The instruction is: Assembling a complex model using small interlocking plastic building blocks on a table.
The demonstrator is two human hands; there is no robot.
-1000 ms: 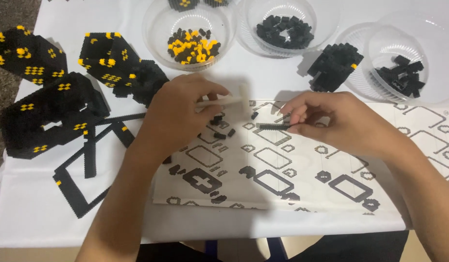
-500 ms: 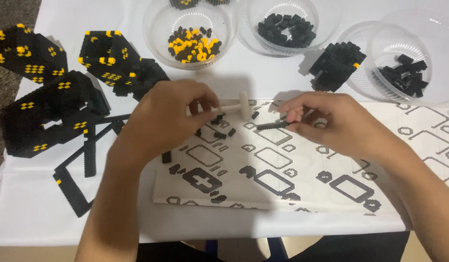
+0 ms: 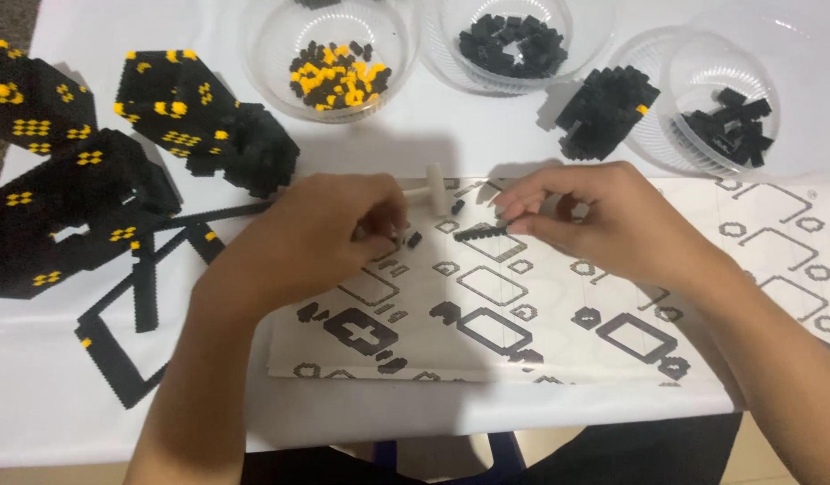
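Assembly step, I judge: right hand (image 3: 603, 224) pinches a thin black brick strip (image 3: 483, 232) over the printed instruction sheet (image 3: 558, 314); left hand (image 3: 329, 238) pinches a small white plastic hammer (image 3: 425, 190); pressing comes next.

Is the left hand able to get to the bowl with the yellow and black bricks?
Probably yes. The left hand rests on the instruction sheet, and only bare white tablecloth lies between it and the bowl of yellow and black bricks; the open top leaves the way free.
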